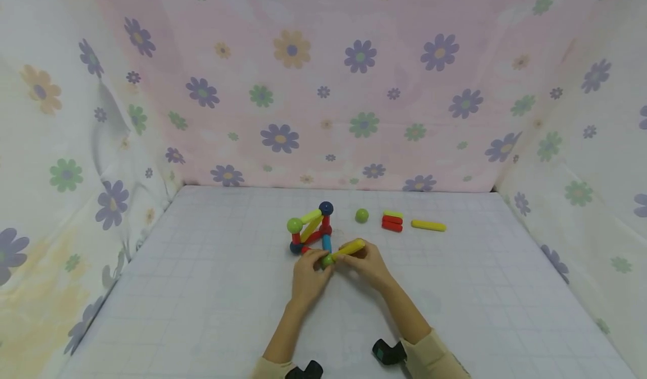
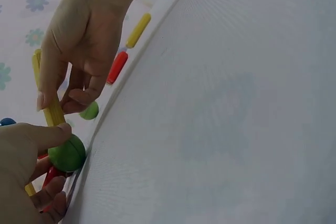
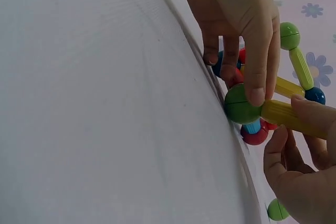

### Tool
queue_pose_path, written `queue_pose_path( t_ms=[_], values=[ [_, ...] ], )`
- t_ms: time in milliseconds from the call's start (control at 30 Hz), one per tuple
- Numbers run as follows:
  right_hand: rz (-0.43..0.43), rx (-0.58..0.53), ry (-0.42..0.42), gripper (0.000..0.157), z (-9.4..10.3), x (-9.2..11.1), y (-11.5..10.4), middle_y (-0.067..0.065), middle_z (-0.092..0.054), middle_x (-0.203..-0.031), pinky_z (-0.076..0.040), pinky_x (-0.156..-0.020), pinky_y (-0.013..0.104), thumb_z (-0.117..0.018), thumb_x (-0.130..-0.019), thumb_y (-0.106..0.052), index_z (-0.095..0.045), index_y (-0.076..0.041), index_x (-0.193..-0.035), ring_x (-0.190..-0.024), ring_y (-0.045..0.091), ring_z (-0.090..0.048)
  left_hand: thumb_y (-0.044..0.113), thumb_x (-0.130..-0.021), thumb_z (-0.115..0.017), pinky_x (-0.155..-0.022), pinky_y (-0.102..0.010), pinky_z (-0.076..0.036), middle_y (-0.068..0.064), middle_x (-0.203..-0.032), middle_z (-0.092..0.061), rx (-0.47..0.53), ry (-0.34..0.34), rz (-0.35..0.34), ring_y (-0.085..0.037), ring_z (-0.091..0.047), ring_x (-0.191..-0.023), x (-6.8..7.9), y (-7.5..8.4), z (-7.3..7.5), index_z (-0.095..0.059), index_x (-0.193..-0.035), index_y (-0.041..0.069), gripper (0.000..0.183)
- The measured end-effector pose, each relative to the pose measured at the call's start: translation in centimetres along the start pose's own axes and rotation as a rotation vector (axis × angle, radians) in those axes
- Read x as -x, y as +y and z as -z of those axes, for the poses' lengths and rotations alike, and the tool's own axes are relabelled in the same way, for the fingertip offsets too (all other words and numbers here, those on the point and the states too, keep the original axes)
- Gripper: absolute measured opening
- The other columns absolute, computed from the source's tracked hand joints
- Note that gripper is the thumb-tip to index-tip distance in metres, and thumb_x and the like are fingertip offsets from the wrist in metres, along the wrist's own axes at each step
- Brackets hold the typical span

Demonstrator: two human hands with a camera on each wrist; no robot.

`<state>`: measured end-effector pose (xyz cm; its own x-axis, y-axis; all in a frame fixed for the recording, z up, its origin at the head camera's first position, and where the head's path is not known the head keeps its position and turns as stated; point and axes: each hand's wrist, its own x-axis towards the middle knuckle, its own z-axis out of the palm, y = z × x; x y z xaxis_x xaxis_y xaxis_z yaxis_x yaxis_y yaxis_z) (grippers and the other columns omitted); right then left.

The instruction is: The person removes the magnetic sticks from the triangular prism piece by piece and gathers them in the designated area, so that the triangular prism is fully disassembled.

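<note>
My left hand (image 1: 309,281) grips a green ball (image 3: 241,104) at the near corner of a structure of balls and rods. Between the thumb and fingers of my right hand (image 1: 373,264) is a ribbed yellow rod (image 1: 355,246), slanting up to the right, its lower end right at the green ball. Just beyond my hands stands the structure, with a light-blue rod (image 1: 327,243), a raised green ball (image 1: 295,225), dark blue balls such as the top one (image 1: 326,208), and red and yellow rods. My left fingers partly hide its near side.
Behind my right hand lie a loose green ball (image 1: 361,215), two red rods (image 1: 392,223) beside a short yellow-green rod (image 1: 392,214), and a longer yellow rod (image 1: 428,225). A flowered curtain (image 1: 323,115) borders the white table (image 1: 202,300) at the back and sides.
</note>
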<state>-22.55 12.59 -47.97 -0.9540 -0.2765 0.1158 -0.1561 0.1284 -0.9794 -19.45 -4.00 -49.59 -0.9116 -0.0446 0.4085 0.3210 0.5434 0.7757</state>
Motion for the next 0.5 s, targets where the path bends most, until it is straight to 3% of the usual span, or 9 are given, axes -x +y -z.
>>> queue_pose_path(
  t_ms=[200, 333, 500],
  values=[
    [-0.079, -0.005, 0.03, 0.027, 1.0, 0.2, -0.2, 0.017, -0.063, -0.101, -0.051, -0.069, 0.022, -0.069, -0.085, -0.008, -0.061, 0.007, -0.106, -0.077, 0.012, -0.059, 0.012, -0.07, -0.08, -0.082, -0.037, -0.05, -0.008, -0.098, -0.065, -0.111, 0.008, 0.012, -0.023, -0.062, -0.09, -0.2, 0.1, -0.5, -0.072, -0.1, 0.004, 0.031],
    [-0.123, -0.015, 0.054, 0.026, 1.9, 0.2, -0.5, 0.015, -0.061, -0.098, -0.052, -0.066, 0.022, -0.068, -0.084, -0.004, -0.06, 0.008, -0.106, -0.074, 0.016, -0.059, 0.012, -0.07, -0.08, -0.081, -0.037, -0.05, -0.007, -0.097, -0.065, -0.119, 0.022, 0.018, -0.023, -0.062, -0.089, -0.2, 0.4, -0.6, -0.072, -0.097, 0.004, 0.029],
    [-0.11, 0.049, 0.048, 0.028, 2.6, 0.2, -0.6, 0.02, -0.062, -0.094, -0.052, -0.065, 0.022, -0.07, -0.082, 0.0, -0.06, 0.012, -0.105, -0.07, 0.016, -0.059, 0.011, -0.07, -0.079, -0.081, -0.037, -0.05, -0.007, -0.097, -0.064, -0.111, 0.024, 0.031, -0.022, -0.061, -0.089, -0.2, 0.5, -0.6, -0.072, -0.095, 0.004, 0.027]
  ],
)
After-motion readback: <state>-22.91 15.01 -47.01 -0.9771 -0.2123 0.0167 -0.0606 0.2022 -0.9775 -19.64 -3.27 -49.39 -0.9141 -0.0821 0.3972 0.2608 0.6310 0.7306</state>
